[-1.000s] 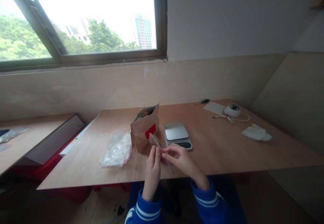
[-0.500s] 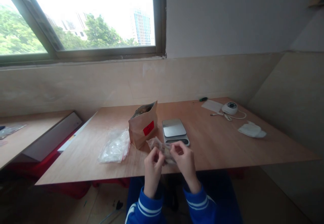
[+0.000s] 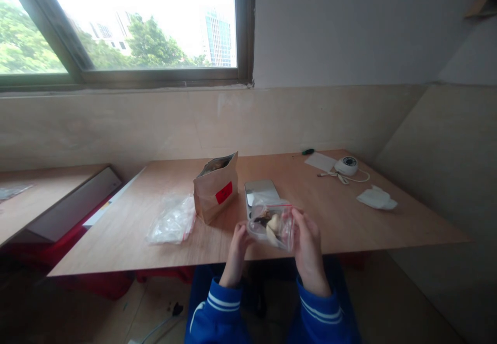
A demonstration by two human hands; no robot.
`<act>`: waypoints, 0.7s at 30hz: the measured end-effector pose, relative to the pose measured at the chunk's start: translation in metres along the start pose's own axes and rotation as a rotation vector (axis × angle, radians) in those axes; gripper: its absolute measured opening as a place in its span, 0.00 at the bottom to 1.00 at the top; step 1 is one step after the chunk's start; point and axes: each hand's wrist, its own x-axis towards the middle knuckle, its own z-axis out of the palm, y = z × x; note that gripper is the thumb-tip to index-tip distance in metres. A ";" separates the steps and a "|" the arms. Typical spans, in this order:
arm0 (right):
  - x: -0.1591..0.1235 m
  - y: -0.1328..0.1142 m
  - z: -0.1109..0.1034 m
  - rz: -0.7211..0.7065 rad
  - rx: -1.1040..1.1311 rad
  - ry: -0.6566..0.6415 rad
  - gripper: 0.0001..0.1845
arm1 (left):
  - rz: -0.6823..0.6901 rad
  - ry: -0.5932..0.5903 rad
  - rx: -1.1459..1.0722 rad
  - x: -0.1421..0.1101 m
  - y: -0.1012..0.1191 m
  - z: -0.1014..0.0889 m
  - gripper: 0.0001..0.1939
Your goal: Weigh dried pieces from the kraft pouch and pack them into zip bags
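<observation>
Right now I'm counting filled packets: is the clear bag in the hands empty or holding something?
Holding something: pale and dark pieces show through the clear bag.

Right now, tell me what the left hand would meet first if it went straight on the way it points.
The left hand would first meet the clear zip bag it touches; past that, probably the left side of the scale, though depth is unclear and it might pass above.

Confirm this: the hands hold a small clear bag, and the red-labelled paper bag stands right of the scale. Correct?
No, the side is wrong: in the head view, the red-labelled paper bag stands left of the scale. The hands do hold a small clear bag.
</observation>
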 end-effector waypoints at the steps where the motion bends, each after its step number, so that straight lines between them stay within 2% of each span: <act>1: -0.001 0.002 0.002 0.055 0.019 -0.025 0.18 | -0.054 -0.059 -0.067 -0.003 0.000 0.003 0.21; 3: -0.001 0.007 0.004 0.129 0.007 -0.124 0.19 | -0.130 -0.143 -0.201 -0.008 0.001 0.009 0.25; 5: 0.000 0.010 0.005 0.085 -0.053 -0.176 0.21 | -0.155 -0.117 -0.246 -0.010 0.002 0.012 0.26; 9: 0.002 0.007 0.002 -0.301 -0.176 -0.034 0.18 | -0.136 0.123 -0.104 -0.001 -0.002 0.002 0.27; 11: 0.001 0.005 0.000 -0.363 -0.223 -0.149 0.12 | -0.060 0.234 -0.001 0.005 -0.005 -0.005 0.25; 14: 0.001 0.011 0.002 -0.350 -0.356 -0.414 0.09 | 0.007 0.296 0.050 0.008 -0.006 -0.010 0.22; 18: 0.004 0.033 0.010 -0.456 -0.521 -0.490 0.16 | 0.090 0.276 0.028 0.006 -0.004 -0.010 0.19; 21: 0.006 0.046 0.012 -0.479 -0.582 -0.548 0.21 | 0.131 0.265 0.003 0.004 -0.002 -0.011 0.17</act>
